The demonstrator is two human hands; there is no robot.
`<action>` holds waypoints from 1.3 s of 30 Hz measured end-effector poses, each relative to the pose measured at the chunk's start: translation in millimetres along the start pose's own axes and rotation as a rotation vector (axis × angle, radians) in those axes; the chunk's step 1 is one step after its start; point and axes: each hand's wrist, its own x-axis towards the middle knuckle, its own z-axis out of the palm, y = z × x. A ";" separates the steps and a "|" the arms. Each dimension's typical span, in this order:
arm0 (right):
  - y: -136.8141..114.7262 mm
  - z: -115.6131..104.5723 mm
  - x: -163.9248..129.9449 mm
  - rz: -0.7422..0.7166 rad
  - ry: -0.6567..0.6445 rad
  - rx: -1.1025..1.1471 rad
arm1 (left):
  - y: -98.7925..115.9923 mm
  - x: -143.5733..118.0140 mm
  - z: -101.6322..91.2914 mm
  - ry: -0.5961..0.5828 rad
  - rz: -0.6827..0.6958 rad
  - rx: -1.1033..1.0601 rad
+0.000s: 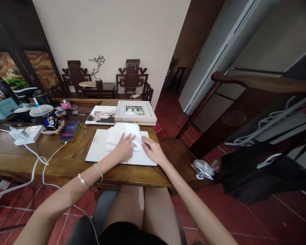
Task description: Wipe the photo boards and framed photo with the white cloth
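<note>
A folded white cloth lies on a flat white board near the front of the wooden table. My left hand is on the cloth, its fingers bent and pressed into the near right part of the fabric. On the right side of the board rests my right hand, fingers stretched out and apart, beside the cloth's right edge. Just behind the board are a framed picture in a pale, thick frame and a white photo panel partly under it.
On the left of the table are a phone on a charging cable, a power strip, a lidded dark cup and a pink mug. A wooden chair stands at the right, with a foil-like item on it.
</note>
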 end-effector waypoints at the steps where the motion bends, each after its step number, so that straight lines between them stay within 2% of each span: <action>1: -0.2 -0.1 0.2 -0.004 -0.004 0.003 | 8.6 -10.5 -1.3 -0.010 0.026 0.008; 6: -0.4 0.0 0.3 -0.012 -0.013 0.009 | 60.0 -70.4 -9.0 -0.008 0.128 0.075; 9: 0.1 -0.2 0.0 -0.016 -0.013 0.014 | 74.0 -84.3 -14.2 -0.032 0.155 0.094; 12: 0.9 -0.8 0.1 -0.013 -0.020 0.019 | 62.6 -67.7 -14.3 -0.023 0.111 0.041; 18: -0.2 -0.1 0.4 0.004 -0.013 -0.012 | 9.8 1.7 1.7 -0.007 -0.065 0.032; 21: -2.1 0.7 0.2 0.025 0.014 0.012 | 1.3 19.3 7.8 0.014 -0.094 0.046; 26: -2.9 -0.3 0.4 0.141 0.144 0.126 | 23.4 13.0 7.7 0.005 -0.067 0.054; 32: 1.4 -0.5 1.2 0.253 0.296 0.397 | 59.0 -8.1 2.8 0.003 0.122 0.065; 36: 2.5 -1.0 1.0 0.241 0.269 0.477 | 77.1 -31.9 -9.2 -0.040 0.188 0.060; 39: 0.9 -1.9 0.0 0.201 0.254 0.353 | 83.8 -53.9 -21.5 -0.062 0.211 0.045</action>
